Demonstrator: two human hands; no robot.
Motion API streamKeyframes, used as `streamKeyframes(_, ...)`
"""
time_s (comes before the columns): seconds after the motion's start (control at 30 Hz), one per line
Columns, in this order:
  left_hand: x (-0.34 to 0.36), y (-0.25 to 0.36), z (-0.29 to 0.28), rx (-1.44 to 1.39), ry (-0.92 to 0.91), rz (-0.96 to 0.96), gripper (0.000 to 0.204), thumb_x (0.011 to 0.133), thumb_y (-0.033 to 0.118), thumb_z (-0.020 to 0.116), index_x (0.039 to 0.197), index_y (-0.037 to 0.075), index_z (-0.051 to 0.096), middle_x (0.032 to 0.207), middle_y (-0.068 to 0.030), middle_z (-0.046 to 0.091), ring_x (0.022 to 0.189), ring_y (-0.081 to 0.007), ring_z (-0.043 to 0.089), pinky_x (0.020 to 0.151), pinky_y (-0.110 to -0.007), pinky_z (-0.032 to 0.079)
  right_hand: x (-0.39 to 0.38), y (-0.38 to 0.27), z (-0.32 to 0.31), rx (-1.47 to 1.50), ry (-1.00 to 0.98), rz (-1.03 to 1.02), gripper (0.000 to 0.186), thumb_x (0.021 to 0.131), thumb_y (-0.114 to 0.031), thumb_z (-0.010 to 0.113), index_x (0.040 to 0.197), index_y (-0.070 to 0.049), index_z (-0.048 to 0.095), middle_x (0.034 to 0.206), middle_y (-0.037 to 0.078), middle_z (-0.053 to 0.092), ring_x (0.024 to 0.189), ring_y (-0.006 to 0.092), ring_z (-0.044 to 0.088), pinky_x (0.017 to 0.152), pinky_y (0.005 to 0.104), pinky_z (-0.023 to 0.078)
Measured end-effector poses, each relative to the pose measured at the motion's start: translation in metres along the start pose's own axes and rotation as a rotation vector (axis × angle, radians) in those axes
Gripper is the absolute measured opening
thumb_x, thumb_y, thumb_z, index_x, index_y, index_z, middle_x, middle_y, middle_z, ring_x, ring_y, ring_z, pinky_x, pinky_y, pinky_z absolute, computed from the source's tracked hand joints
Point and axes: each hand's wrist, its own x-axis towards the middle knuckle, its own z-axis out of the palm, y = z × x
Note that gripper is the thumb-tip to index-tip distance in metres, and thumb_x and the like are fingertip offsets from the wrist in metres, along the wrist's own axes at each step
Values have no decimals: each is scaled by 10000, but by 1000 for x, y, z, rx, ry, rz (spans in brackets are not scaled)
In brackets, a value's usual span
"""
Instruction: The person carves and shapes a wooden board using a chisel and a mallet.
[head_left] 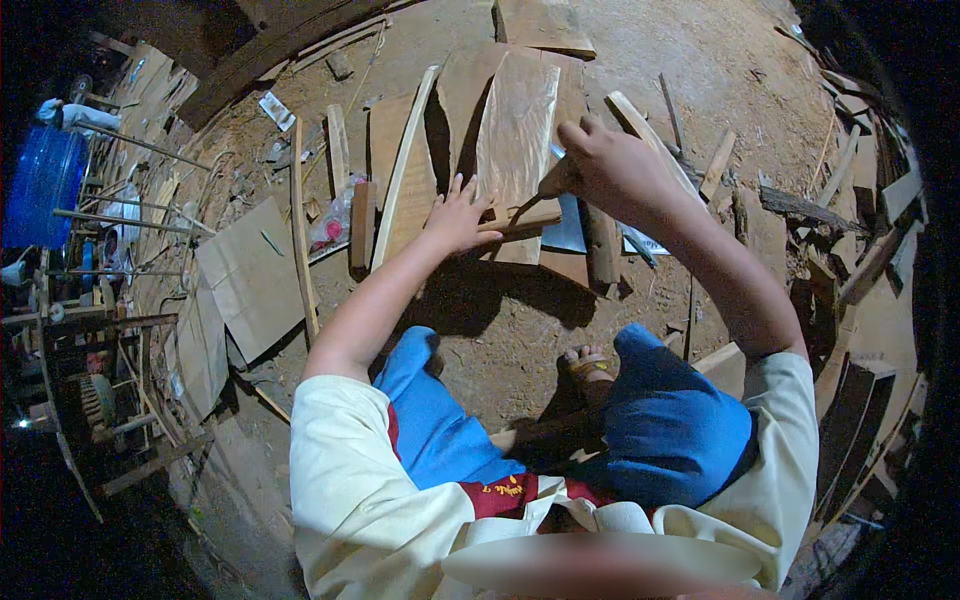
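My left hand (460,220) lies with its fingers spread at the left end of a short wooden block (530,216), the thumb against the block's near side. My right hand (600,165) is closed round the handle of a tool with a thin, dark, curved end (520,211). That end points down to the left and meets or hangs just above the block; I cannot tell which. Beyond my hands, a wide pale board with wavy grain (518,110) leans among other boards. A bluish flat piece (567,226) lies under my right wrist, partly hidden.
A thin curved strip (407,160) and a reddish block (363,226) lie left of my left hand. Near my right forearm stands a round dark log (603,245). Cardboard sheets (255,275) cover ground at left, beside a blue barrel (45,185). Scrap wood (860,210) piles up at right.
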Motion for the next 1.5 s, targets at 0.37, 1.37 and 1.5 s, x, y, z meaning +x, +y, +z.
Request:
streamKeyframes(0.37,5,75,-88,-821,617,692,650,681,378,682,1164,17,441,1002,-147,503,895,-255,522,767,-374,456,-14,-22,-4,-196,135,-90,727,738,-561,554,1325,-186,347,1224,155,448,1034,301,525,836,461,391)
streamKeyframes(1.37,-10,58,-125,-1619,565,164,293,802,124,642,1056,75,504,883,7,517,785,-100,512,716,-251,436,-98,119,170,710,85,479,463,831,-289,607,1159,12,480,983,160,599,736,195,598,651,319,497)
streamKeyframes(1.5,-7,54,-118,-1392,659,123,282,771,87,681,1011,68,534,874,2,545,766,-103,530,692,-260,456,-89,109,154,726,58,469,454,818,-274,628,1144,10,491,1013,150,590,792,189,586,716,315,486)
